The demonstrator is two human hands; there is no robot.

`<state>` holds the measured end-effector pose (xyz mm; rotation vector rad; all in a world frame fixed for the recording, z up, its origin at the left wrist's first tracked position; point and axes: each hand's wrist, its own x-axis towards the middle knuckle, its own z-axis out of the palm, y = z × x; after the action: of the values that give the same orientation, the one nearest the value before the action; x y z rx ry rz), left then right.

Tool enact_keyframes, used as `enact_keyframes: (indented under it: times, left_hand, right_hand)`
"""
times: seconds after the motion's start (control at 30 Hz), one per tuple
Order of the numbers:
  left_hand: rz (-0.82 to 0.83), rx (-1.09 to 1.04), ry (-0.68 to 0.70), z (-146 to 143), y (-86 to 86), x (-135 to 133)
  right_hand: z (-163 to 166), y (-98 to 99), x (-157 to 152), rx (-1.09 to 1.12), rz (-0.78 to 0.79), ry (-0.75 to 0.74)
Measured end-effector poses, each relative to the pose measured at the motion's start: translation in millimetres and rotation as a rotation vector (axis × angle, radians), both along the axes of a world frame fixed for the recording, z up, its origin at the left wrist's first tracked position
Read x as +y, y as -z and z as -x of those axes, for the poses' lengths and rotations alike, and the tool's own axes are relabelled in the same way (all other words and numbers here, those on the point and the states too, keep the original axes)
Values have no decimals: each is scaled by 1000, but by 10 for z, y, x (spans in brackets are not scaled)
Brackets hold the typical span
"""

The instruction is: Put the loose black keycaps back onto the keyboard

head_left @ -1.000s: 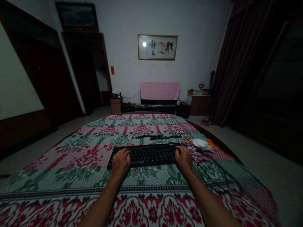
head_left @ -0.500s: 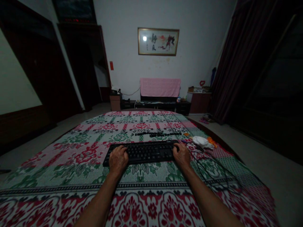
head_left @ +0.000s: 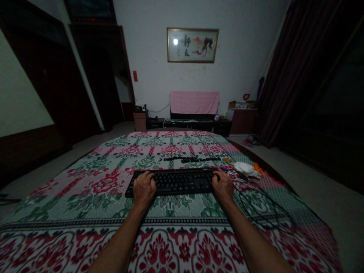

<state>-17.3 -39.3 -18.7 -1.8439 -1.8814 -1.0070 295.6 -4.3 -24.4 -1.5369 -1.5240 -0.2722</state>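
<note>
A black computer keyboard (head_left: 179,183) lies crosswise on the patterned cloth in front of me. My left hand (head_left: 143,187) is over its left end, fingers bent onto the keys and the thumb side facing inward. At the right end, my right hand (head_left: 223,185) grips the keyboard's edge with curled fingers; its fingertips are partly hidden. Behind the keyboard, several small black pieces that look like loose keycaps (head_left: 193,159) form a rough row. A white crumpled cloth (head_left: 247,169) sits to the right, beyond my right hand, with something orange (head_left: 258,169) against it.
A dark cable (head_left: 273,212) loops over the cloth right of my right forearm. The floral tablecloth (head_left: 170,246) covers the rounded table. Farther off stand a low black cabinet (head_left: 187,125), a pink-covered screen (head_left: 195,102) and a side cabinet (head_left: 243,122).
The view has shifted slightly. My right hand has moved a little to the right along the keyboard's end. My left hand and the keyboard stay nearly in place.
</note>
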Motion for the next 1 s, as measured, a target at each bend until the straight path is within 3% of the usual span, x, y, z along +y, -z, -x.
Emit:
enact_keyframes:
  times: [0.2, 0.37, 0.6, 0.83, 1.0]
  left_hand:
    - [-6, 108, 140, -213, -92, 88]
    - [99, 120, 160, -338, -141, 253]
    - [114, 43, 204, -231, 16, 379]
    - [126, 39, 253, -166, 11, 380]
    - [96, 35, 250, -199, 18, 346]
  right_hand:
    - [-6, 0, 3, 13, 1, -4]
    - [-11, -3, -6, 19, 15, -14]
    - [-15, -4, 18, 11, 28, -8]
    - [-23, -22, -4, 28, 35, -20]
    - [55, -164, 9, -2, -37, -49]
